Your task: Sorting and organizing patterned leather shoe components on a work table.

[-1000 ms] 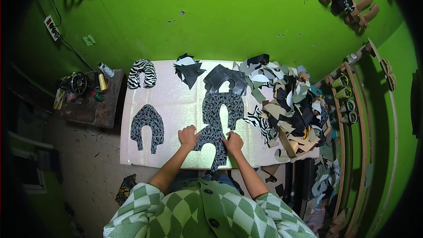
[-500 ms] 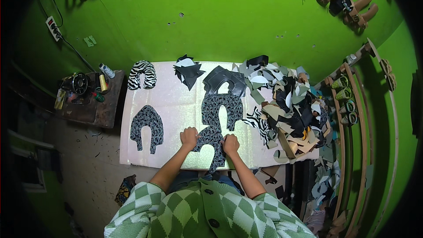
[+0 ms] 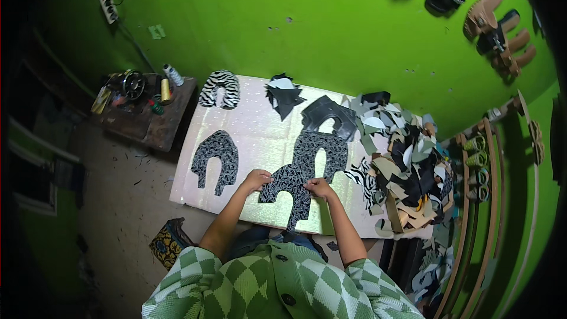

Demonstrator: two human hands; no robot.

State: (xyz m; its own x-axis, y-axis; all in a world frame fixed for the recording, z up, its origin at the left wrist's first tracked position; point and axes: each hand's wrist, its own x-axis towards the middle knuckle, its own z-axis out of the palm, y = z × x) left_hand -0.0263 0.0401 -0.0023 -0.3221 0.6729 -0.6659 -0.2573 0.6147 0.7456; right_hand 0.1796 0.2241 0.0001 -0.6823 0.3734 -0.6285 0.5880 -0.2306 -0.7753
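Observation:
Between my two hands is a U-shaped cut piece of black material with fine pale lines (image 3: pixel 286 176), its legs toward me and one reaching the table's near edge. My left hand (image 3: pixel 257 181) pinches its left edge. On the opposite edge, the fingers of my right hand (image 3: pixel 319 188) are closed. Just beyond, and partly covered by it, lies more of the same patterned material (image 3: pixel 335 147), also arched. A plain black cut piece (image 3: pixel 322 112) overlaps the far end of that. Left of my hands, another patterned U-shaped piece (image 3: pixel 207 149) rests apart on the pale table (image 3: pixel 254 127).
Zebra-striped U-shaped pieces (image 3: pixel 211 93) sit at the far left corner, with dark scraps (image 3: pixel 286 99) beside them. A big heap of offcuts (image 3: pixel 407 165) covers the table's right end. A small wooden table (image 3: pixel 156 133) with thread spools stands left. Sandals (image 3: pixel 477 159) hang on a right-hand rack.
My view has turned, so the table appears tilted. The patterned piece under my hands has shifted to cover the near part of the material beyond it, and my fingers now pinch its edges.

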